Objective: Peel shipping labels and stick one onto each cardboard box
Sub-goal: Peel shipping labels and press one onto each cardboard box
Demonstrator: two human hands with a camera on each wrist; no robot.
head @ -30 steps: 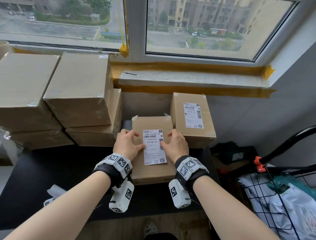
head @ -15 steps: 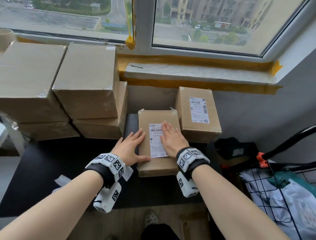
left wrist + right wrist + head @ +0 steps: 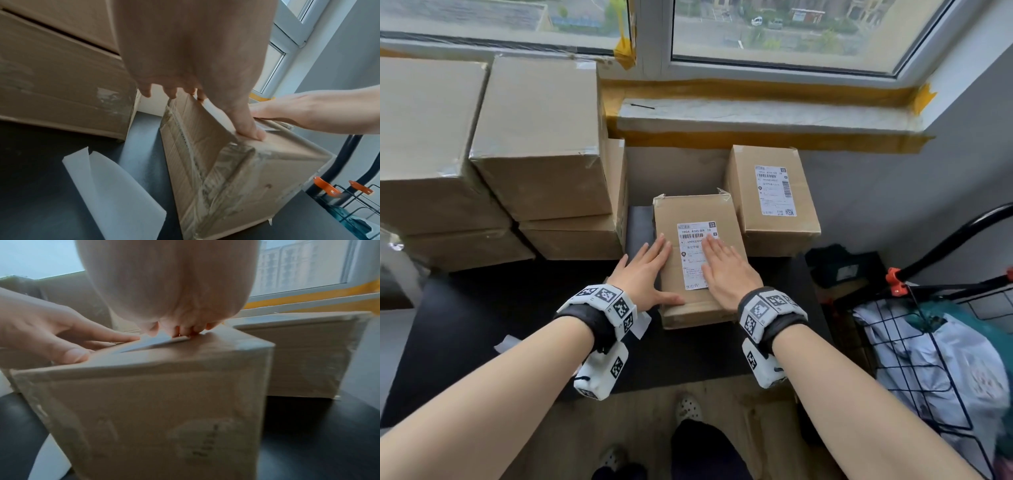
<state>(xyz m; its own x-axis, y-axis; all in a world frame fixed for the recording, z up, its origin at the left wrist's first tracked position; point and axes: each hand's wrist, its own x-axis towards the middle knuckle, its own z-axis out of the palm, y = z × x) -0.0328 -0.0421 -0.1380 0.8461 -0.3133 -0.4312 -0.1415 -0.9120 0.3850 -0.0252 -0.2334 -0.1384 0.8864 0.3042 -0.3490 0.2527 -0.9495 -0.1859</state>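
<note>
Your left hand [image 3: 645, 274] lies flat on the left part of the top of the box [image 3: 698, 308], fingers straight and close together, pointing toward the window, with the thumb [image 3: 249, 128] stretched out along the near top edge; it grips nothing, only presses down. Your right hand [image 3: 726, 270] lies flat too, fingers straight, resting on the right half of the label [image 3: 693, 257], which sits on the top of the box between your two hands, its left edge just beside your left fingertips. In the right wrist view your right fingertips [image 3: 185, 331] touch the far part of the label, and the label looks flat against the cardboard. The box stands on the dark table [image 3: 465, 325], its right rear corner touching a second box [image 3: 770, 222] that already carries its own label [image 3: 775, 190]. Larger plain boxes [image 3: 534, 137] are stacked to the left, near your left hand. White backing paper [image 3: 111, 194] lies on the table just left of the box you press
</note>
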